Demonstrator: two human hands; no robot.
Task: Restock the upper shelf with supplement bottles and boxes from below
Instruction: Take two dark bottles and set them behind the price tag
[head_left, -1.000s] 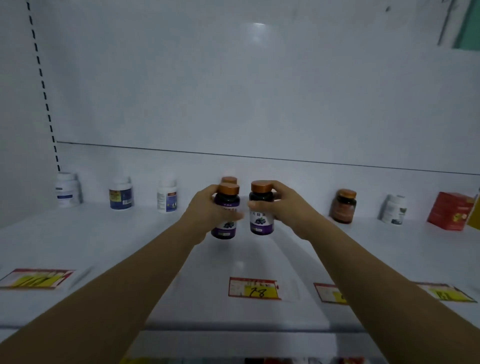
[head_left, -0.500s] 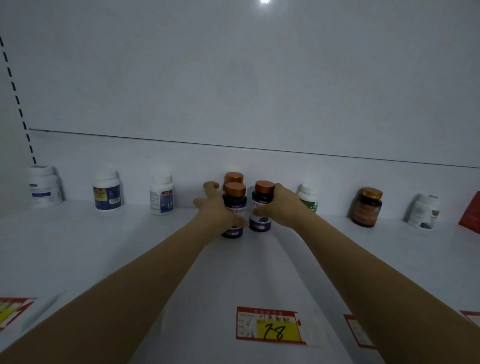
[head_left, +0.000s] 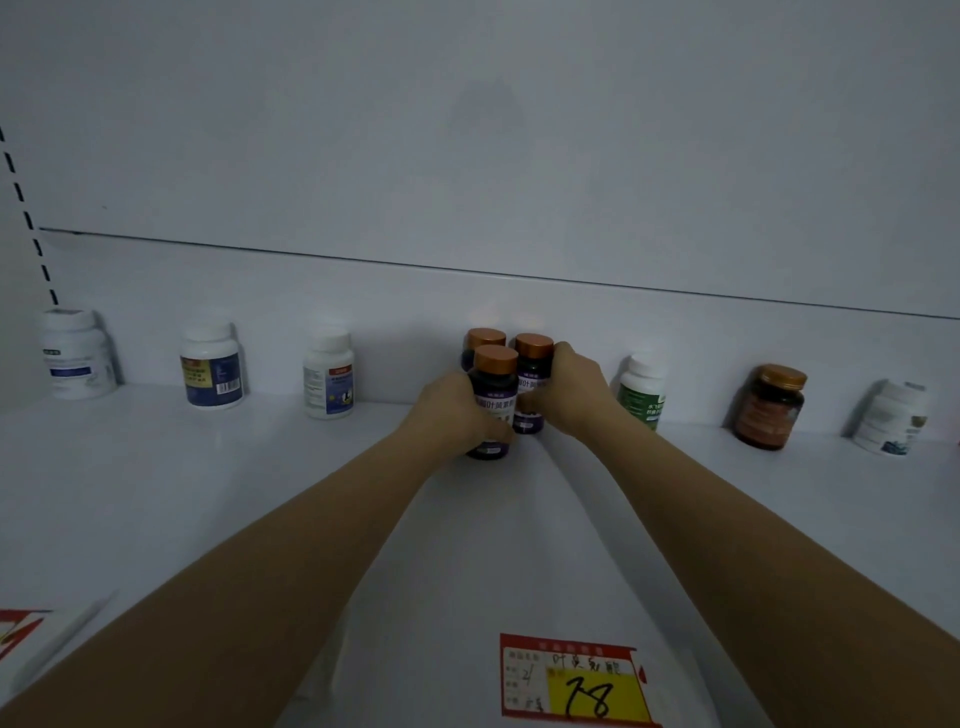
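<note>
Copper-capped and dark, two supplement bottles seem to stand near the back of the upper shelf (head_left: 208, 493). My left hand (head_left: 452, 410) wraps the nearer bottle (head_left: 493, 395), and my right hand (head_left: 571, 395) grips the farther bottle (head_left: 532, 374) just beside it, with a third bottle (head_left: 485, 338) behind. I judge this the set-down step. Next I should loosen both grasps without tipping either, then reach below for more. The shelf is white and glossy, the room dim. Other bottles line the back wall, and a price tag (head_left: 571, 680) sits near the front.
</note>
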